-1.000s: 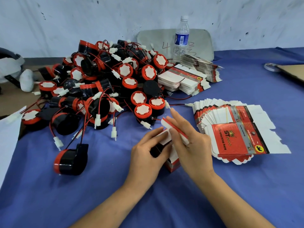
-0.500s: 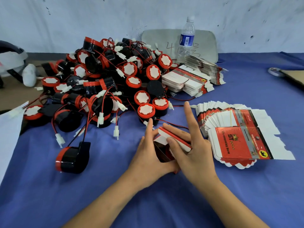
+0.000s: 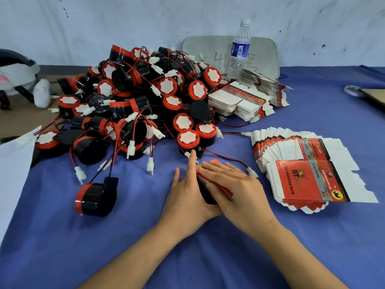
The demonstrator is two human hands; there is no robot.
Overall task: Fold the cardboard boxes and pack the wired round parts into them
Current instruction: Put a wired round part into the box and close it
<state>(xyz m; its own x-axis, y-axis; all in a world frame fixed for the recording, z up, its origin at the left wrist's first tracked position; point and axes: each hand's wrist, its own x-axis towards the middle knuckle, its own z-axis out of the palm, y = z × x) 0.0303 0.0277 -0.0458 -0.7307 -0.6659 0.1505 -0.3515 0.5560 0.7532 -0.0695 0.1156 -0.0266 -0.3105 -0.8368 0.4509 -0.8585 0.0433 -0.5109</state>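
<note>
— What are the hands doing?

— They're close together on one box (image 3: 225, 190), low in the middle of the blue cloth (image 3: 208, 251). The right hand (image 3: 233, 184) lies flat across its top, fingers straight, pressing the red flap down. The left hand (image 3: 187, 192) stands against the box's left side, fingers straight too, forefinger pointing away from the person. (The box is mostly hidden between them; something black shows in the gap.)

— And around them?

— The pile of wired round parts (image 3: 145, 97) is heaped just beyond, with a lone part (image 3: 95, 197) off to the left. A fanned stack of flat boxes (image 3: 302, 178) lies to the right. More flat boxes (image 3: 239, 101) sit further back beside a water bottle (image 3: 239, 46), against a scuffed pale wall (image 3: 125, 21).
</note>
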